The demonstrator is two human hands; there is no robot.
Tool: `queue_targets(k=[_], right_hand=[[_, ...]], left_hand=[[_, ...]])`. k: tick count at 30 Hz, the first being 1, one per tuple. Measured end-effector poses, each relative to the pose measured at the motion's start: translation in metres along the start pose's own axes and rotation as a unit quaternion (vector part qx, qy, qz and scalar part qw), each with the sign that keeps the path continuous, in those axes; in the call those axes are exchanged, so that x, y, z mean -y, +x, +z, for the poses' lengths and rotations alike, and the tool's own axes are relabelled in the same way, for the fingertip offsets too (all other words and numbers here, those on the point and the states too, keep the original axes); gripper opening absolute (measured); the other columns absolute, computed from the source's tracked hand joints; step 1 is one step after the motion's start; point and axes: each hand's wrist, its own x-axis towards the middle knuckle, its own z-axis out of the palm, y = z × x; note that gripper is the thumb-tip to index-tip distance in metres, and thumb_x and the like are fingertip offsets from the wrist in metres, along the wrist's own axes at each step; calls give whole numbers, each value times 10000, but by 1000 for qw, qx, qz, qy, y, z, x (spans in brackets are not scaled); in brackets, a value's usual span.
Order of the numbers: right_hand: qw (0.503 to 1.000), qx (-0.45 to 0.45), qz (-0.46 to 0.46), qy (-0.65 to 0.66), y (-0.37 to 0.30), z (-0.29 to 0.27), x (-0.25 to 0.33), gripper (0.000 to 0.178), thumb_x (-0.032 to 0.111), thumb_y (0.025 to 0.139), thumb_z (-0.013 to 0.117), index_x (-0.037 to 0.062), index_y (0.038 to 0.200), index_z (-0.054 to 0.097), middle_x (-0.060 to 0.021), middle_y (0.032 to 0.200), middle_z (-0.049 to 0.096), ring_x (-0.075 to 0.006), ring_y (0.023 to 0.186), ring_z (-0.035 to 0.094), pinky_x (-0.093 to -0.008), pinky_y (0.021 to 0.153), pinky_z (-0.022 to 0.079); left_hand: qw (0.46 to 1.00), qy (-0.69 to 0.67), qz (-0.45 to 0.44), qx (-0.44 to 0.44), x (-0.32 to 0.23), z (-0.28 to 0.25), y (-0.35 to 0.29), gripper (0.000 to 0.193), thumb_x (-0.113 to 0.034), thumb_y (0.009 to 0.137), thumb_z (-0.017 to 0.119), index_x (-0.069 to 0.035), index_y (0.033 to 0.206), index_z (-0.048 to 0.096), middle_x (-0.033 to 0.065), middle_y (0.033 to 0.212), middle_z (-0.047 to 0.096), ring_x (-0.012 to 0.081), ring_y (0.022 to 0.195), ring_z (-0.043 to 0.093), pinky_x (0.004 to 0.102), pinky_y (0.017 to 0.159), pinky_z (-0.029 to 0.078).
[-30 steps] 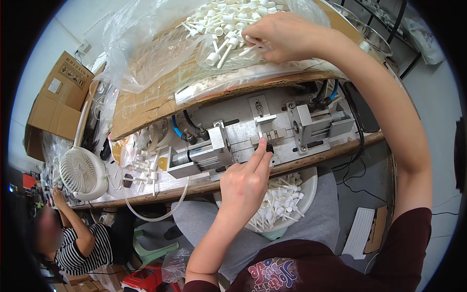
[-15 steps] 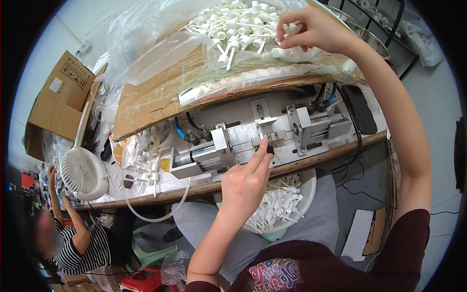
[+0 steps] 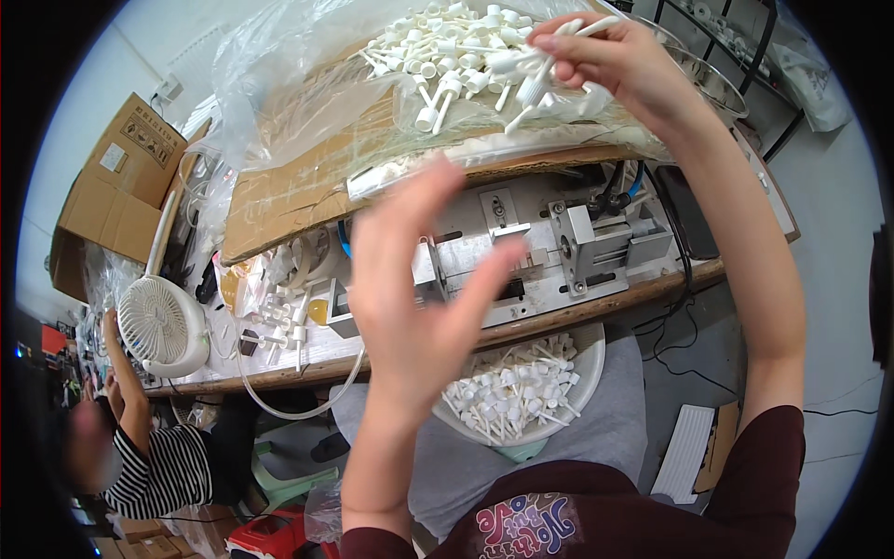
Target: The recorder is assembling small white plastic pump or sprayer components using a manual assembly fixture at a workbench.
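My right hand (image 3: 626,73) is closed round several white plastic caps with thin stems (image 3: 533,86), over the right side of a heap of the same pieces (image 3: 447,58). The heap lies on clear plastic over a cardboard sheet (image 3: 279,207). My left hand (image 3: 400,303), smeared by motion, is raised with thumb and fingers apart; nothing shows in it. It hides much of the left half of a metal clamping fixture (image 3: 587,252) on the bench. Below the bench edge, a white tub (image 3: 589,377) on my lap holds many similar capped stems (image 3: 512,396).
A black phone (image 3: 687,210) lies right of the fixture, with cables hanging beside it. At the left are a white fan (image 3: 160,326), a clear hose (image 3: 279,413), loose white pieces (image 3: 284,321) and a cardboard box (image 3: 116,182). Another person in a striped shirt (image 3: 172,475) sits far left.
My left hand has lifted off the fixture's middle, moving up and left, and its fingers have spread. My right hand has turned and raised several capped stems from the heap.
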Motion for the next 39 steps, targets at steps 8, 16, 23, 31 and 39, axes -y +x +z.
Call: queue_targets(k=[8, 16, 23, 31, 39], right_hand=[[995, 100, -27, -8, -5, 56, 13, 174, 157, 890, 734, 15, 986, 703, -16, 838, 672, -64, 694, 617, -215, 616, 491], [984, -33, -174, -33, -47, 77, 7, 241, 149, 878, 732, 45, 1095, 716, -18, 951, 721, -48, 768, 648, -228, 617, 508], [952, -55, -245, -175, -64, 87, 3, 267, 151, 864, 721, 39, 1107, 706, -61, 943, 721, -127, 839, 692, -257, 643, 537], [893, -205, -313, -250, -39, 82, -1, 265, 35, 863, 712, 45, 1127, 694, -66, 1019, 692, -152, 915, 655, -243, 724, 504], [896, -125, -330, -271, -95, 102, -2, 374, -4, 775, 753, 45, 1141, 700, -77, 962, 678, -181, 787, 667, -290, 675, 553]], left_hand=[[994, -24, -67, 87, 33, 47, 84, 423, -135, 859, 702, -24, 1244, 567, 164, 972, 720, 296, 898, 694, 407, 778, 543], [867, -381, -319, 37, 29, 30, 58, 285, -280, 1006, 581, -7, 1060, 642, 34, 795, 641, 88, 638, 581, 218, 468, 425], [867, -370, -321, 91, 22, 26, 37, 282, -311, 1020, 556, -48, 1091, 633, 25, 845, 641, 72, 655, 593, 230, 479, 432], [859, -379, -341, -39, 30, 33, 91, 336, -344, 1036, 536, -23, 1083, 621, 95, 937, 672, 140, 763, 640, 259, 579, 537], [789, -530, -311, 24, -18, 33, 19, 412, -367, 1079, 433, 10, 1133, 591, 73, 979, 631, 125, 892, 605, 261, 739, 489]])
